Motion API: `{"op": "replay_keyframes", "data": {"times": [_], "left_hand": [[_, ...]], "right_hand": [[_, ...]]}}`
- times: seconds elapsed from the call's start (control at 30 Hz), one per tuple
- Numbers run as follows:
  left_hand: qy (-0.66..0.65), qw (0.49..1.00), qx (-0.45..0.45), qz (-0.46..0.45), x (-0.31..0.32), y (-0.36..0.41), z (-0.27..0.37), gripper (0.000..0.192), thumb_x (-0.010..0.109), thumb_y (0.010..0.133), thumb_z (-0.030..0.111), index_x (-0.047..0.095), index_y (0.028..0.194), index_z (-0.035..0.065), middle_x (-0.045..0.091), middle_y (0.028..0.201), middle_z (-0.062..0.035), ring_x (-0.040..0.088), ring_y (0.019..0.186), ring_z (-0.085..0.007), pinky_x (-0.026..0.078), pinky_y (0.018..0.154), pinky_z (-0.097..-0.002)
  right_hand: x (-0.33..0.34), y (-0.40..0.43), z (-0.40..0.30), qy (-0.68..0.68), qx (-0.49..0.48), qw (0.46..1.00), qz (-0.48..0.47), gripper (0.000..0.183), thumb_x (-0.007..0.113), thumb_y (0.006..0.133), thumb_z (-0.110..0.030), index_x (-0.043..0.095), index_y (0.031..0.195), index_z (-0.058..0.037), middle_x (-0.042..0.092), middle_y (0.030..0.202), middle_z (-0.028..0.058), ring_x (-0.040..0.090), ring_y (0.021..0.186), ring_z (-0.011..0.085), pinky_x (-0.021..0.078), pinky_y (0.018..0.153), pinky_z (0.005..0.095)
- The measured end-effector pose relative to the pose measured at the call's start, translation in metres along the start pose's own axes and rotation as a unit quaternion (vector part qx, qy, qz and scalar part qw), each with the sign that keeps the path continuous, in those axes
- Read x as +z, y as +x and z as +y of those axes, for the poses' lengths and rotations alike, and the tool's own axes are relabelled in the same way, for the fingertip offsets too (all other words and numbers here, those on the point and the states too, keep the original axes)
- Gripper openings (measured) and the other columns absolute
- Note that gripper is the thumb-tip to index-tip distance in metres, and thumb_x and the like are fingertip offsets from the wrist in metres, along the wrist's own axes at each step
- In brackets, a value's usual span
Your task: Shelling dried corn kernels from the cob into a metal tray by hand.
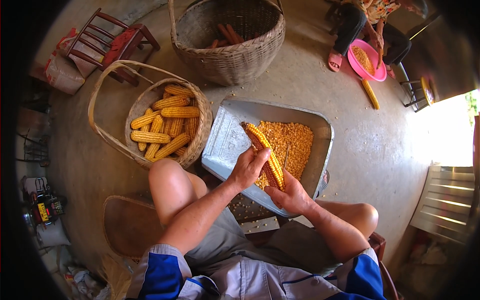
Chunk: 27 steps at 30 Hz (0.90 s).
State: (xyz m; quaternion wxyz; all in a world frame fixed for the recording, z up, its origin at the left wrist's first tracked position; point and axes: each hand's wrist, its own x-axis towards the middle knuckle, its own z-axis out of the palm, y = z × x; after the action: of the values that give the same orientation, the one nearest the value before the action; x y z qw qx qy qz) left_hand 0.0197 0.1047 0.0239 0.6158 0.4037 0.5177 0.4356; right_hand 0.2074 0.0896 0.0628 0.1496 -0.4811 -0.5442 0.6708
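A partly shelled ear of corn (267, 150) is held in both my hands above a metal scoop-shaped pan (228, 123). My left hand (248, 168) grips its middle, thumb lying along the kernels. My right hand (290, 190) holds the lower end. Yellow kernels remain along one side of the ear, while the bared reddish cob shows on the other. Loose corn kernels (296, 150) are heaped in the pan below, with a thin rod (287, 156) standing among them. To the left, a handled wicker basket (205, 123) holds several yellow ears (180, 111).
A larger wicker basket (240, 63) behind holds reddish bare cobs (229, 34). Another person's hand (377, 41) works over a pink basin (354, 62) of kernels at upper right. One ear (370, 93) lies on the floor. A wooden chair (140, 37) stands upper left, a woven tray (129, 225) lower left.
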Motion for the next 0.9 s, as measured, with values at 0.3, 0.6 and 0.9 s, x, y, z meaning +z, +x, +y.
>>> {"op": "replay_keyframes", "data": {"times": [0.3, 0.6, 0.9], "left_hand": [[-0.002, 1.0, 0.003, -0.029, 0.004, 0.002, -0.007, 0.029, 0.049, 0.104, 0.033, 0.056, 0.11, 0.0048, 0.058, 0.095, 0.0012, 0.054, 0.082, -0.0056, 0.046, 0.072, -0.0236], [-0.023, 1.0, 0.002, 0.003, 0.003, -0.001, -0.016, 0.036, 0.054, 0.102, 0.038, 0.06, 0.102, 0.0021, 0.06, 0.085, -0.0011, 0.053, 0.078, -0.0088, 0.047, 0.072, -0.0283], [0.025, 0.997, -0.003, -0.072, 0.01, -0.002, -0.001, 0.034, 0.055, 0.102, 0.034, 0.057, 0.114, 0.0017, 0.06, 0.097, 0.0006, 0.057, 0.085, -0.0064, 0.049, 0.075, -0.0244]], "right_hand": [[0.003, 0.005, 0.006, -0.132, -0.06, 0.987, 0.071, 0.032, 0.067, 0.093, -0.016, 0.05, 0.114, 0.0, 0.061, 0.078, 0.0051, 0.06, 0.062, 0.0125, 0.0491, 0.055, 0.0297], [-0.001, 0.005, -0.013, 0.007, 0.042, 0.999, 0.002, 0.027, 0.066, 0.092, -0.014, 0.051, 0.109, -0.0001, 0.061, 0.076, 0.005, 0.059, 0.06, 0.0103, 0.048, 0.053, 0.0284], [0.002, 0.009, 0.014, -0.139, -0.069, 0.982, 0.106, 0.038, 0.069, 0.089, -0.025, 0.051, 0.108, 0.0029, 0.064, 0.075, 0.0126, 0.064, 0.068, 0.0203, 0.0529, 0.064, 0.0378]]}}
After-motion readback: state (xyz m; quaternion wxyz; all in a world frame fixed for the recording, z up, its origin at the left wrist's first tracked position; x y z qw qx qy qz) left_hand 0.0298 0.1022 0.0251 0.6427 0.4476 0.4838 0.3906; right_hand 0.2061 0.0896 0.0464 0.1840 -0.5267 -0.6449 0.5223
